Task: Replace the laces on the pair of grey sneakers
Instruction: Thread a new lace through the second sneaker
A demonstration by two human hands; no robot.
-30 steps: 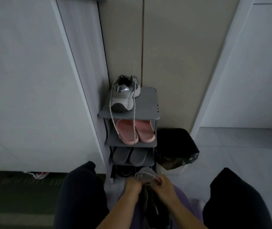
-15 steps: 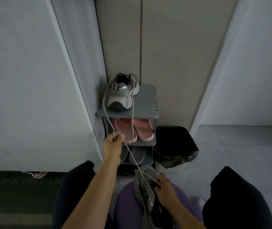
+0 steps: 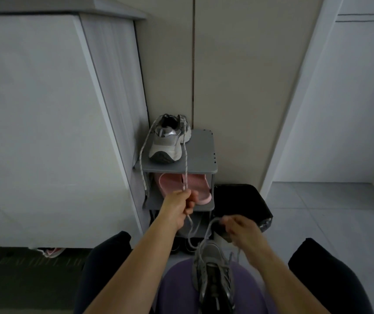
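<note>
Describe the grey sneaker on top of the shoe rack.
The grey sneaker has silvery panels, a pale midsole and a dark outsole. It stands upright on the left of the rack's top shelf, heel towards the camera. Its speckled lace hangs loose: one strand drops past the shelf's left edge, the other down the front to the left hand, which grips a lace, perhaps this one.

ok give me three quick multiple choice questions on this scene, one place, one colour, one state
1. The grey sneaker off the lap stands: A on the shoe rack's top shelf; B on the floor; C on its bottom shelf.
2. The slippers are: A blue; B pink; C black.
3. The left hand: A lies flat; B grips a lace; C holds a slipper.
Answers: A, it sits on the top board; B, both show pink; B, fingers curl round the lace.
</note>
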